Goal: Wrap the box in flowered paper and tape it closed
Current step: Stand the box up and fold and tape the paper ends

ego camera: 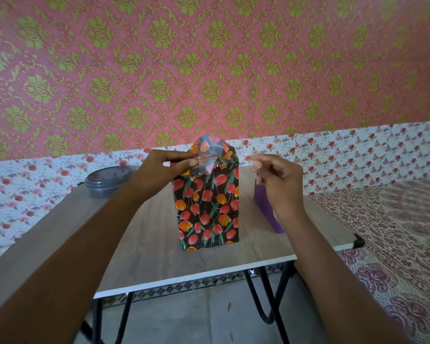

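Two forearms reach in from six o'clock over the table. Dead centre stands the box, upright, its sides dressed in flowered paper. We judge we're on the top end fold. Our left hand pinches the folded flap at the box's twelve o'clock. Our right hand hovers apart at three o'clock, fingers loosely curled. Blur hides whether tape sits at the fingertips, so we can't tell. Next move, we reckon: tape across that flap while the pinch holds it flat. A purple thing sits half hidden behind the right hand, and a grey lidded tub sits at ten o'clock.
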Tool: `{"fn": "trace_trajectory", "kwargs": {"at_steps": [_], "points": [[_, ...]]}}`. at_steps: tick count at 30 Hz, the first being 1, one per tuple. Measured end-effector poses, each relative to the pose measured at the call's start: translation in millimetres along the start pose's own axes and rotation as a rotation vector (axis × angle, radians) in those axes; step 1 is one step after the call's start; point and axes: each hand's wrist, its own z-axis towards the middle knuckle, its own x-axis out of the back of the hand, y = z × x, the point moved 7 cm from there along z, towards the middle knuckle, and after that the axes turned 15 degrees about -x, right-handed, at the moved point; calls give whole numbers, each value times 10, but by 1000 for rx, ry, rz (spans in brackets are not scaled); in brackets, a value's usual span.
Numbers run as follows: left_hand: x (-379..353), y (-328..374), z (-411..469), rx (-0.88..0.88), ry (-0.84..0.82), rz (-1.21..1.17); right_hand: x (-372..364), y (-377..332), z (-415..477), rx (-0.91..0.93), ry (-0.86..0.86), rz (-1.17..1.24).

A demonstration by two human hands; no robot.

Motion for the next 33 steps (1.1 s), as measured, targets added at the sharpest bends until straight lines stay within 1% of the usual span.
{"fn": "trace_trajectory", "kwargs": {"at_steps": [2,5,8,10,13,16,20,23,33], "points": [[13,-18,-3,1,-4,4,-192,-254,66,56,-65,-41],[18,-54,1,-1,-12,-26,-484,-618,174,151,-152,-190],[18,-87,-7,10,-4,-53,-771,-934,257,195,-246,-315],[22,-88,-11,-3,2,-40,-988,-1040,322,146,-332,-422],[17,-112,-10,8,6,-81,-1258,-1005,407,-36,-441,-642],[26,-86,8,-3,-32,20,-1378,-869,458,-181,-508,-810],[32,-60,34,-6,-66,56,-1412,-759,521,-253,-509,-847],[13,-69,41,3,-87,55,-1435,-724,552,-261,-494,-892],[-3,-88,45,14,-86,37,-1533,-614,577,-308,-459,-1028]]}}
